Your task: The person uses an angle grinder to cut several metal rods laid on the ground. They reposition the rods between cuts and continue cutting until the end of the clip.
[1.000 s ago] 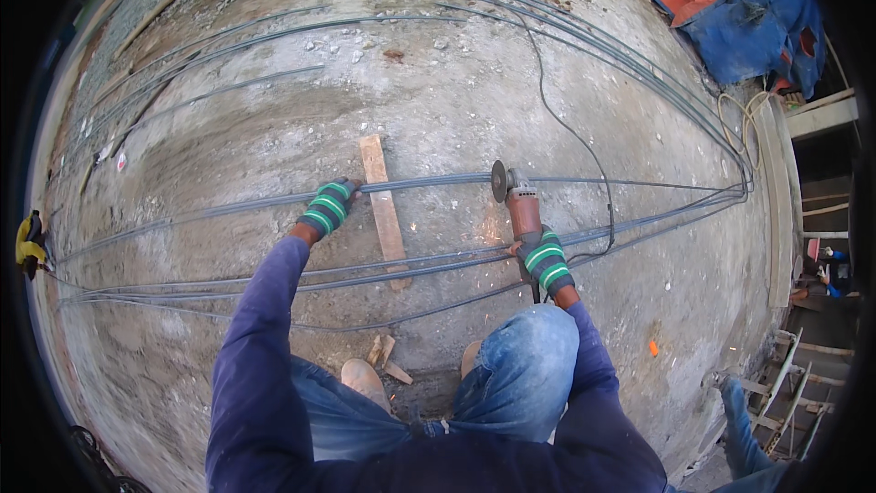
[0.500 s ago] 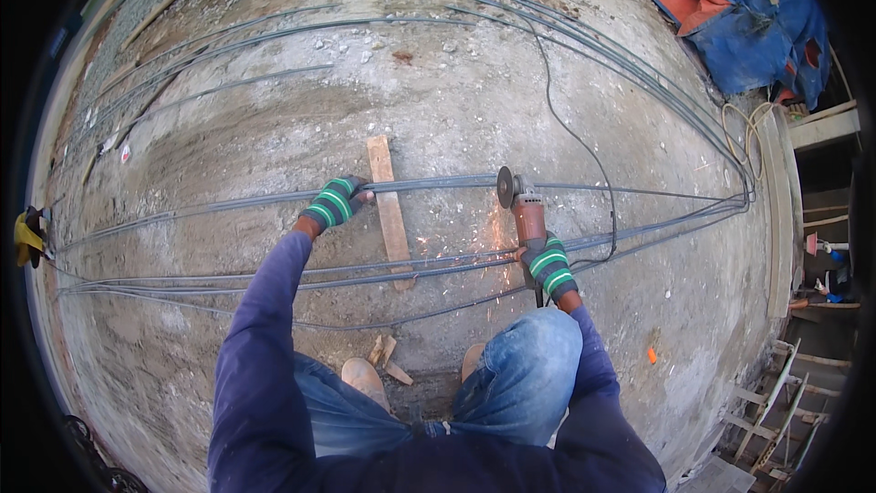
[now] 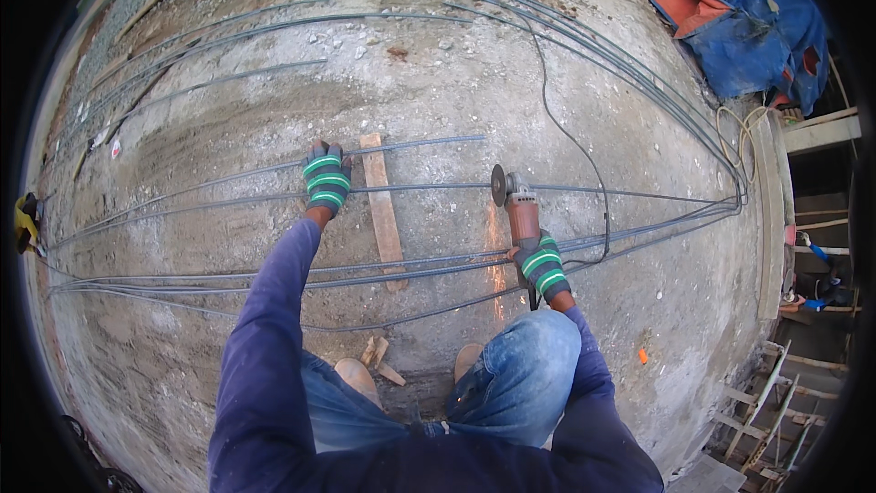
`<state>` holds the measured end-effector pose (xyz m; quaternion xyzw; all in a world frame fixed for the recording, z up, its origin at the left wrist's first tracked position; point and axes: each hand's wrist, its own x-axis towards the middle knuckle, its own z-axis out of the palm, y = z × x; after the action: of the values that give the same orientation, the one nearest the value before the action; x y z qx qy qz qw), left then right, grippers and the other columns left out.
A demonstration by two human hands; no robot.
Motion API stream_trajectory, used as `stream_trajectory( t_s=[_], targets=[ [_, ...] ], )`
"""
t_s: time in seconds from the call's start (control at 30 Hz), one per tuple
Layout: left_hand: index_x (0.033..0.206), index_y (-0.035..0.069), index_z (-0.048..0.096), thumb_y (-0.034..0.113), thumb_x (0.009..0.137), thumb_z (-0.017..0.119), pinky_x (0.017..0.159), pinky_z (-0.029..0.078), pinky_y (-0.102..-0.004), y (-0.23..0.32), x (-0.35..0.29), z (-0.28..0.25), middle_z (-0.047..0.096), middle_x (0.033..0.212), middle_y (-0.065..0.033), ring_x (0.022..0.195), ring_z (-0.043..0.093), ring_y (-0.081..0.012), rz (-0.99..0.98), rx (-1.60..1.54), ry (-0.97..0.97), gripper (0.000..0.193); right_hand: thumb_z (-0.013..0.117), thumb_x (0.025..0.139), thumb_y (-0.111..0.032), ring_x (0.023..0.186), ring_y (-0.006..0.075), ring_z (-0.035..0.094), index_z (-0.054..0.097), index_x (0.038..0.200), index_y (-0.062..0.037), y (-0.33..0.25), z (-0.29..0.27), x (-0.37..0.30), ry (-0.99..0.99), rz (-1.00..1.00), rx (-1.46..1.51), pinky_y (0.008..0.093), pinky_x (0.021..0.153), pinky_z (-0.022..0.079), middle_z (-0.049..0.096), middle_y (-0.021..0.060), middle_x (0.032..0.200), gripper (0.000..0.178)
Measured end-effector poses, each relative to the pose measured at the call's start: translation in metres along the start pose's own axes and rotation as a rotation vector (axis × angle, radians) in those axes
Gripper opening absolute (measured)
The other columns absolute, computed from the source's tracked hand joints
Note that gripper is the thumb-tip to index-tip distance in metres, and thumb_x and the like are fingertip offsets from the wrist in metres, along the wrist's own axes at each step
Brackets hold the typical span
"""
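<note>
My right hand (image 3: pixel 540 268), in a dark half-finger glove with green stripes, grips a reddish-brown angle grinder (image 3: pixel 523 217). Its disc (image 3: pixel 499 185) is at a steel rebar (image 3: pixel 429 187) that runs crosswise in front of me. Orange sparks (image 3: pixel 495 256) stream from it toward me. My left hand (image 3: pixel 327 183), gloved alike, is closed over a second rebar (image 3: pixel 415 143), whose free end points right, past the far side of the first one. Both bars pass over a wooden plank (image 3: pixel 383 224) just right of that hand. How the fingers wrap the bar is partly hidden.
More rebars (image 3: pixel 420 263) lie nearer my feet, and others (image 3: pixel 630 73) stretch away at far right. A black cord (image 3: pixel 561 119) runs across the concrete. Wood scraps (image 3: pixel 383 361) lie by my shoes. A blue tarp (image 3: pixel 739 23) heaps at upper right, above a timber-framed drop (image 3: pixel 826 219).
My left hand has shifted away from me and slightly left, swinging one rebar off the bar beside it. The grinder stays nearly in place; the sparks now fall in a narrower stream.
</note>
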<state>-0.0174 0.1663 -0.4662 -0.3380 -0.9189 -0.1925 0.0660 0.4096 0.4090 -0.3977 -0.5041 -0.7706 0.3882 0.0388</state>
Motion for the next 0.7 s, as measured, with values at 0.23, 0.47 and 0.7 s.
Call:
stream_trajectory(
  t_s=[0.23,0.47,0.7],
  targets=[
    [0.104,0.004,0.071,0.041,0.108,0.054,0.081,0.053,-0.056,-0.017,-0.03,0.003,0.07,0.104,-0.0243,0.092,0.069,-0.0456,0.133,-0.123,-0.25,0.04,0.086,0.075,-0.024,0.08,0.0338,0.072,0.066,0.118,0.0015,-0.005,-0.002,0.001,-0.056,0.099,0.006,0.0457,0.075,0.058,0.073,0.0188,0.094,0.054],
    [0.096,0.008,0.075,0.058,0.109,0.042,0.081,0.054,-0.0551,-0.012,-0.019,-0.019,0.074,0.09,-0.0235,0.089,0.071,-0.0447,0.187,-0.101,-0.53,0.062,0.086,0.075,-0.023,0.079,0.0309,0.071,0.065,0.117,0.0024,-0.007,-0.003,-0.004,-0.048,0.067,0.013,0.0456,0.073,0.058,0.073,0.0172,0.093,0.054],
    [0.099,0.008,0.077,0.062,0.108,0.041,0.084,0.054,-0.0529,-0.009,-0.012,-0.029,0.076,0.092,-0.0207,0.092,0.072,-0.0425,0.271,-0.025,-0.7,0.065,0.086,0.076,-0.023,0.08,0.0293,0.072,0.064,0.119,0.0014,0.002,0.002,0.0,-0.051,-0.008,0.037,0.0445,0.074,0.058,0.072,0.0154,0.092,0.054]
  ],
)
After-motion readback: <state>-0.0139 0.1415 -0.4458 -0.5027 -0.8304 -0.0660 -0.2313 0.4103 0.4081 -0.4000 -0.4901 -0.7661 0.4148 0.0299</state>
